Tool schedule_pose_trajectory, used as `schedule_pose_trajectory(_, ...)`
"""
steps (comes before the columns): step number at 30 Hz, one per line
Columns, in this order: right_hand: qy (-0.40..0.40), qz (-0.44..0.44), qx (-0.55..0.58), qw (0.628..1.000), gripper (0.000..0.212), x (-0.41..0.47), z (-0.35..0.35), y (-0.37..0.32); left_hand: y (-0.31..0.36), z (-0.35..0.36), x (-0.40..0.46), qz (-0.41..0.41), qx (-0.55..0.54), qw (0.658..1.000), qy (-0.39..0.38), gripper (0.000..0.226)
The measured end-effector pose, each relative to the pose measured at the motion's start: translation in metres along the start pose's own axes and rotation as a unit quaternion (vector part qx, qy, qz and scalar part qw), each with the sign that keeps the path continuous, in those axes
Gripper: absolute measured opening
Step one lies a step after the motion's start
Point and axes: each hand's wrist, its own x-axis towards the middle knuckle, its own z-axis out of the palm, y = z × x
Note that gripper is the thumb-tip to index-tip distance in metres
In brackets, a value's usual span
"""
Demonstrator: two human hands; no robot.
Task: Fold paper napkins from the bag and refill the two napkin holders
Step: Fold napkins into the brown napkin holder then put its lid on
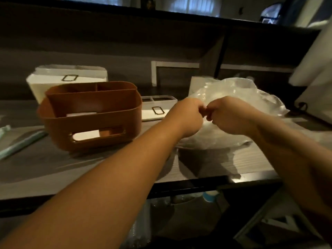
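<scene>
Two bare forearms reach in from the near edge, and the left hand (188,115) and right hand (228,115) meet knuckle to knuckle over the table (224,164). Both sets of fingers are curled tight, pinching the clear plastic of the bag (233,94) between them at its near side; the fingertips themselves are hidden. The bag sits bunched on the table behind and under the hands, something white showing through it. Left of the hands stands a brown holder (89,115), divided inside, with a slot low in its front and a bit of white inside. Behind it is a white holder (66,81), and a second, smaller white one (156,108) lies just beside the left wrist.
</scene>
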Motion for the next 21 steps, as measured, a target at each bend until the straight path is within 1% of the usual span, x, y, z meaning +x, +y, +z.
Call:
schedule_pose_trajectory(4,0.031,0.017,-0.067,0.997,0.044,0.012,0.022,0.023,-0.024,0.038,0.014,-0.017,-0.015,1.000,-0.018,0.044)
schedule_pose_trajectory(6,0.038,0.004,-0.102,0.994,0.047,0.024,0.020,0.028,-0.033,0.045,0.023,0.000,0.035,0.999,-0.027,0.050)
schedule_pose_trajectory(9,-0.009,0.002,-0.187,0.982,0.039,0.048,0.011,0.025,-0.039,0.043,0.032,0.032,0.119,0.992,-0.015,0.061)
schedule_pose_trajectory(11,-0.047,0.010,-0.234,0.971,0.029,0.062,0.010,0.020,-0.040,0.042,0.035,0.036,0.127,0.991,-0.010,0.069)
schedule_pose_trajectory(14,-0.097,0.041,-0.273,0.956,0.008,0.082,0.013,0.013,-0.041,0.041,0.037,0.028,0.125,0.992,-0.014,0.081)
schedule_pose_trajectory(15,-0.103,0.043,-0.277,0.954,0.008,0.089,0.016,0.013,-0.041,0.041,0.038,0.028,0.126,0.992,-0.015,0.083)
schedule_pose_trajectory(16,-0.103,0.035,-0.279,0.954,0.013,0.094,0.018,0.015,-0.041,0.041,0.038,0.028,0.126,0.992,-0.015,0.086)
schedule_pose_trajectory(19,-0.094,0.015,-0.274,0.957,0.036,0.109,0.023,0.024,-0.042,0.040,0.038,0.030,0.119,0.992,-0.013,0.091)
schedule_pose_trajectory(21,-0.096,0.009,-0.281,0.955,0.041,0.114,0.026,0.031,-0.043,0.041,0.038,0.028,0.113,0.993,-0.009,0.091)
